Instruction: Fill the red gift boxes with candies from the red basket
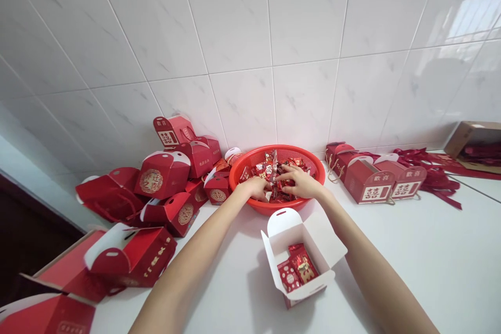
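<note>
A red plastic basket (pixel 313 193) full of wrapped candies (pixel 269 167) stands against the wall, and both hands reach into it. My left hand (pixel 256 188) has its fingers curled down among the candies; a pale wrapper shows at the fingertips, but what they grip is hidden. Over the right half of the heap, my right hand (pixel 299 181) lies with its fingers apart, touching the candies. Between my forearms, in front of the basket, sits an open gift box (pixel 277 250), white inside, flaps up. A few red candy packets (pixel 303 265) lie on its bottom.
Several red gift boxes (pixel 161 175) are piled on the left, some with lids up. To the right stand closed red boxes (pixel 370 182) with cord handles, then dark red ribbons (pixel 434 175) and a cardboard box (pixel 475 138). Tiled wall behind the white table (pixel 426 250).
</note>
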`<state>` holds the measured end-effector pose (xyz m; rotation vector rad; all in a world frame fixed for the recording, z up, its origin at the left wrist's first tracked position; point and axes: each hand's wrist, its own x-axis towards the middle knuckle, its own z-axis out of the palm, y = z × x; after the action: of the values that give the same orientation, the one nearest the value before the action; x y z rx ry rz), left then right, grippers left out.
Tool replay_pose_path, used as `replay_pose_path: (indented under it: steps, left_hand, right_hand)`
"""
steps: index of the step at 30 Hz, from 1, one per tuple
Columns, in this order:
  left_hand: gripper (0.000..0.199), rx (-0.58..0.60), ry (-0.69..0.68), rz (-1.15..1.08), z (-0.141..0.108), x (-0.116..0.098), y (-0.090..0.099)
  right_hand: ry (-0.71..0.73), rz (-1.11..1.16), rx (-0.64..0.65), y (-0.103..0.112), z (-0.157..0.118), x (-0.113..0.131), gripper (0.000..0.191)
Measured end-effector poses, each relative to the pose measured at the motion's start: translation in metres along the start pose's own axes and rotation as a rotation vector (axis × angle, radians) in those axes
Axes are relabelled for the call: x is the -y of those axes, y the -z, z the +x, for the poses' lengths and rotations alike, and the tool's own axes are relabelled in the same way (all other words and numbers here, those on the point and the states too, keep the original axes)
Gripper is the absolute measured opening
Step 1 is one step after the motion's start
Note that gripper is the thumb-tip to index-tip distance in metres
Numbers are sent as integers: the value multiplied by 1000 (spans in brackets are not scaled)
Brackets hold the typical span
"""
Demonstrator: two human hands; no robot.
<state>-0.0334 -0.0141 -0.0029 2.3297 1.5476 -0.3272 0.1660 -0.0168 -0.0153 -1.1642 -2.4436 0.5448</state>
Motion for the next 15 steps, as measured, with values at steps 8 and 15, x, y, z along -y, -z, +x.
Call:
replay_pose_path:
  steps: [8, 15]
  left_hand:
    - [45, -37, -38, 173, -3, -8, 1]
    - [22, -64, -114, 139, 6, -31, 7]
  right_hand:
    - [-90, -127, 118, -6, 6, 0, 18]
    - [-237, -144, 5, -3, 3, 5, 8]
